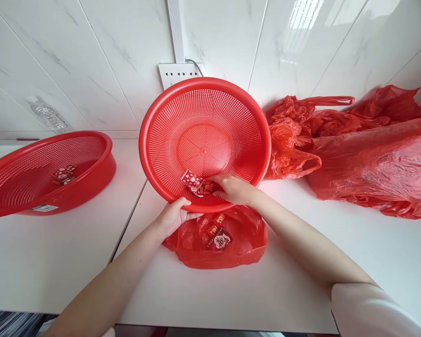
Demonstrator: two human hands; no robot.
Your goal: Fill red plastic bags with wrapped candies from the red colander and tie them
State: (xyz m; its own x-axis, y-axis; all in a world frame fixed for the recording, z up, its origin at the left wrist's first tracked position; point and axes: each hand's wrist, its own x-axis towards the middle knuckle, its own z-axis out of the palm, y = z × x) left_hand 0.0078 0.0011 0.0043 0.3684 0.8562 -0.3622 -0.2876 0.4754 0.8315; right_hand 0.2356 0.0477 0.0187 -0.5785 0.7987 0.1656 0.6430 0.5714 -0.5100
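A red plastic colander (205, 86) is tipped toward me in the middle of the table. My left hand (175, 217) grips its near rim from the left, thumb over the edge and fingers underneath. Inside the colander, my right hand (233, 188) curls at the small wrapped candies (192, 180); whether it pinches one is hidden. The candies rest against the lower wall, in red wrappers with white patterns. Below the rim lies an open red plastic bag (224, 260) with a few wrapped candies (220, 238) in it.
At the left stands another red colander (94, 178) with some wrapped candies (65, 174) inside. Red plastic bags (375, 159) lie bunched at the right. A clear plastic bottle (49, 114) and a power strip (180, 71) are by the tiled wall. A seam crosses the white table (73, 252).
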